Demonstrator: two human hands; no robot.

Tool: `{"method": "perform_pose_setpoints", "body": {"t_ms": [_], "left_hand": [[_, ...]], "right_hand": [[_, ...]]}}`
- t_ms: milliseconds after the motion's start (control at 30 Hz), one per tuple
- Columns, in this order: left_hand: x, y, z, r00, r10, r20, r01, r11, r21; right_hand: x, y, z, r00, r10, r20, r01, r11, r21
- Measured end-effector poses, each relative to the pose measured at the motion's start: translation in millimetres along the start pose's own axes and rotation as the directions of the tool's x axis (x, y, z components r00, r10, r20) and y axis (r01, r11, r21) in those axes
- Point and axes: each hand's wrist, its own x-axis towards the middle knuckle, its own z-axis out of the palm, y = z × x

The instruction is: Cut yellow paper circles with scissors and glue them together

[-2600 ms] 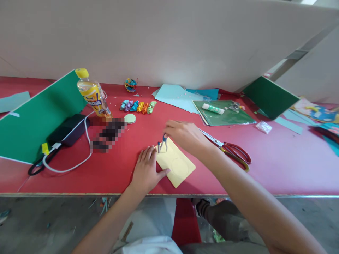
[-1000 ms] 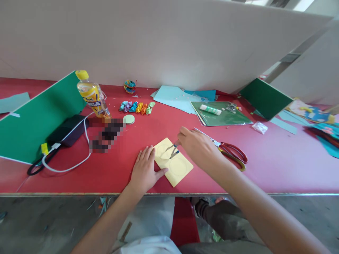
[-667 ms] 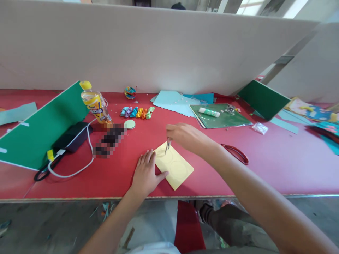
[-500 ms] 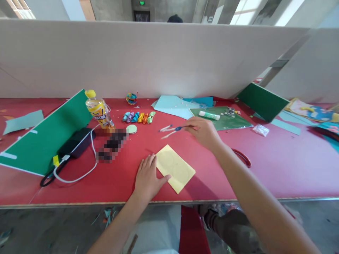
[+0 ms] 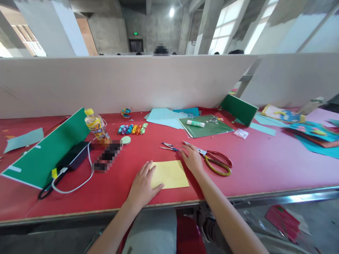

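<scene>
A yellow paper sheet [image 5: 171,174] with faint drawn circles lies near the front edge of the red table [image 5: 265,165]. My left hand [image 5: 143,185] rests flat on the sheet's left end, fingers spread. My right hand [image 5: 192,158] lies open on the table at the sheet's upper right corner, holding nothing. A blue drawing compass [image 5: 168,147] lies on the table just left of my right fingertips. Red-handled scissors [image 5: 215,161] lie just right of that hand.
A yellow-capped drink bottle [image 5: 95,125], a black power bank with a white cable [image 5: 75,157] and a green board [image 5: 45,150] sit at left. Coloured paper twists [image 5: 132,129], light blue sheets [image 5: 165,117], a green sheet with a glue stick [image 5: 195,123] lie behind. White partitions enclose the table.
My right hand carried the compass off the yellow sheet, laid it on the table behind and let go. The sheet has turned square to the table edge. The view tilted up.
</scene>
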Motion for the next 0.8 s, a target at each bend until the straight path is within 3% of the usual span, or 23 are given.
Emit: {"method": "perform_pose_setpoints", "body": {"t_ms": [67,167,233,333,433,567,667,800], "left_hand": [[3,-1,2.0,0.997,0.032,0.068,-0.032,0.999,0.000],[4,-1,1.3,0.996,0.014,0.088,-0.012,1.000,-0.027],[4,-1,-0.9,0.997,-0.028,0.066,0.031,0.999,-0.042],[4,1,-6.2,0.995,-0.070,0.074,0.074,0.996,-0.056],[8,5,-15.2,0.972,-0.166,0.168,0.181,0.980,-0.079],[18,8,-28.6,0.870,-0.364,0.333,0.431,0.888,-0.157],[21,9,-33.3,0.857,-0.362,0.366,0.463,0.854,-0.239],[14,14,-36.8,0.874,-0.270,0.403,0.448,0.768,-0.458]], "right_hand": [[-8,8,-19,0.998,0.002,-0.067,-0.009,0.994,-0.105],[-25,37,-50,0.983,0.091,-0.159,-0.139,0.937,-0.321],[-35,59,-69,0.970,0.209,-0.127,-0.240,0.914,-0.328],[-46,77,-89,0.973,0.232,-0.001,-0.221,0.926,-0.307],[-49,78,-103,0.964,0.246,0.101,-0.203,0.925,-0.321],[-43,72,-115,0.897,0.390,0.207,-0.296,0.879,-0.373],[-38,68,-123,0.837,0.482,0.260,-0.368,0.846,-0.386],[-51,58,-132,0.803,0.503,0.319,-0.420,0.858,-0.294]]}}
